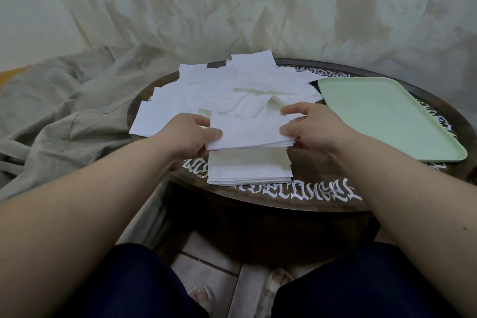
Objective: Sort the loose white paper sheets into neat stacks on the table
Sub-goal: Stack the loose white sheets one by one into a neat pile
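I hold a small bundle of white paper sheets (pixel 247 133) a little above the table, one hand at each short end. My left hand (pixel 188 134) grips its left edge with the thumb on top. My right hand (pixel 309 126) pinches its right edge. Right below the bundle, at the table's near edge, lies a neat stack of white sheets (pixel 249 170). Behind the bundle a loose heap of white sheets (pixel 232 88) covers the far left half of the round dark table (pixel 296 200).
A pale green tray (pixel 387 116) with nothing on it lies on the table's right side. Grey crumpled cloth (pixel 64 111) is piled to the left of the table, and a light curtain hangs behind it. My knees are under the near edge.
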A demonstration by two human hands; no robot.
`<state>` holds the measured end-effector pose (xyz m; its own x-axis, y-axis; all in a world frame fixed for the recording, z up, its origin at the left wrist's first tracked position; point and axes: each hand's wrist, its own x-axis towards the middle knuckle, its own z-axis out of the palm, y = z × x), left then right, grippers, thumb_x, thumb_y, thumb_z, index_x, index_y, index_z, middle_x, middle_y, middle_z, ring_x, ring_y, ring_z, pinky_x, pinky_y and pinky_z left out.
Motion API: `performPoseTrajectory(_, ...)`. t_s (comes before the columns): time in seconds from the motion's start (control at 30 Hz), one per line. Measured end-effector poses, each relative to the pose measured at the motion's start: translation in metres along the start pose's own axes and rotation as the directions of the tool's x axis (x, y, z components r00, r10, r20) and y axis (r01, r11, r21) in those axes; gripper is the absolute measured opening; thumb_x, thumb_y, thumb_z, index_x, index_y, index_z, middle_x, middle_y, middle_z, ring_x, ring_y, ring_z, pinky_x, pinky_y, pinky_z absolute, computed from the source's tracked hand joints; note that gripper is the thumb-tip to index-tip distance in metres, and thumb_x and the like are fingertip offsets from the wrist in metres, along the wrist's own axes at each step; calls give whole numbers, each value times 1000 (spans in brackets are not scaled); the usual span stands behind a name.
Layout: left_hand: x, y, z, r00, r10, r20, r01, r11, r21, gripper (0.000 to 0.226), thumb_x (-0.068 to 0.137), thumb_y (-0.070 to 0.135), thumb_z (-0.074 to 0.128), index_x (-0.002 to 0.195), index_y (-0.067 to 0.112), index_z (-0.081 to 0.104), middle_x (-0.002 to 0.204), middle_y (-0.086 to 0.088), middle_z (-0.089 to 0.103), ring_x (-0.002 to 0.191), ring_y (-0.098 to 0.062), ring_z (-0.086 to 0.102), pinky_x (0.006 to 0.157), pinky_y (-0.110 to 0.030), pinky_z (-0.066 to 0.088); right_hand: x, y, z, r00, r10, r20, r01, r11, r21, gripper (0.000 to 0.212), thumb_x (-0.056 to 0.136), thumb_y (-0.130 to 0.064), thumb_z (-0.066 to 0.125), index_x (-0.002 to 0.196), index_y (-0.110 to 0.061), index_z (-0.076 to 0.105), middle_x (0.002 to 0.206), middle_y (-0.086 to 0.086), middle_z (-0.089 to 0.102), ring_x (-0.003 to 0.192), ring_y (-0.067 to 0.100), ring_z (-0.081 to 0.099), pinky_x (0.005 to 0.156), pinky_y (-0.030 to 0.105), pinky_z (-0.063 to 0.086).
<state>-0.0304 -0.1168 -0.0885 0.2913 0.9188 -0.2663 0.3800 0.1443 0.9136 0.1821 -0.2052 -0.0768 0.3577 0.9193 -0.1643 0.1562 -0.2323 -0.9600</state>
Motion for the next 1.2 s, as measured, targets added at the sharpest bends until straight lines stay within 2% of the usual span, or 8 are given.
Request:
performPoseTrajectory(0.27, -5, -27, 8, 1000, 0, -5, 1, 992, 130, 49, 81, 11, 72, 125, 18, 51, 89, -18, 62, 57, -24, 56, 63, -34, 52, 3, 35, -2, 999, 44, 26, -40, 989, -146, 36, 73, 5, 68, 103, -15, 66, 79, 7, 62, 77, 22, 62, 80, 33, 53)
performPoseTrajectory(0.37, -5, -30, 6, 1000, 3, 7, -4, 989, 147, 49, 83, 13, 71, 127, 15, 51, 106, -25, 62, 63, -26, 58, 62, -33, 54, 4, 40, -4, 996, 57, 67, -49, 991, -122, 33, 74, 5, 68, 99, -17, 65, 83, 11, 64, 79, 24, 64, 75, 34, 56)
performPoseTrajectory(0.57, -12, -21, 3, 994, 106, -29, -98, 977, 189, 45, 86, 15, 67, 129, 21, 53, 71, -3, 61, 47, -14, 55, 51, -21, 48, 2, 35, -9, 999, -29, 40, 31, 998, -51, 28, 75, 5, 68, 97, -12, 65, 83, 12, 66, 69, 20, 62, 66, 27, 54)
performPoseTrajectory(0.7, -22, -15, 2, 974, 200, 110, -228, 855, 466, 70, 73, 28, 80, 132, 34, 42, 107, 4, 56, 64, -6, 63, 66, -16, 49, -2, 34, -10, 995, -67, 70, 79, 980, -181, 28, 76, -3, 72, 101, -14, 64, 104, 4, 63, 85, 15, 63, 71, 23, 54)
performPoseTrajectory(0.77, -24, -16, 2, 956, 223, 189, -292, 738, 609, 76, 65, 33, 85, 128, 35, 43, 120, 6, 45, 81, -9, 61, 77, -22, 46, -3, 33, -13, 989, -118, 88, 143, 915, -377, 32, 76, -11, 72, 105, -21, 62, 107, -5, 60, 93, 11, 60, 78, 20, 47)
performPoseTrajectory(0.87, -23, -19, 1, 940, 271, 205, -337, 662, 670, 54, 66, 30, 83, 110, 33, 50, 114, 8, 41, 84, -10, 59, 78, -24, 42, -6, 31, -13, 979, -129, 159, 186, 885, -426, 35, 74, -13, 74, 104, -25, 60, 102, -8, 61, 88, 9, 62, 82, 23, 47)
performPoseTrajectory(1.13, -14, -25, -4, 919, 334, 210, -378, 594, 710, 32, 67, 27, 81, 87, 28, 56, 111, 9, 48, 76, -3, 60, 68, -11, 40, -10, 29, -2, 900, -276, 337, 434, 512, -741, 28, 71, -27, 76, 83, -25, 51, 90, -7, 44, 76, 10, 52, 69, 21, 39)
performPoseTrajectory(1.2, -13, -26, -4, 911, 348, 220, -395, 585, 709, 31, 67, 26, 80, 87, 28, 57, 115, 9, 47, 73, -2, 60, 68, -9, 40, -12, 36, -4, 891, -294, 345, 451, 494, -743, 26, 71, -26, 76, 79, -25, 51, 87, -8, 44, 70, 3, 50, 63, 13, 34)
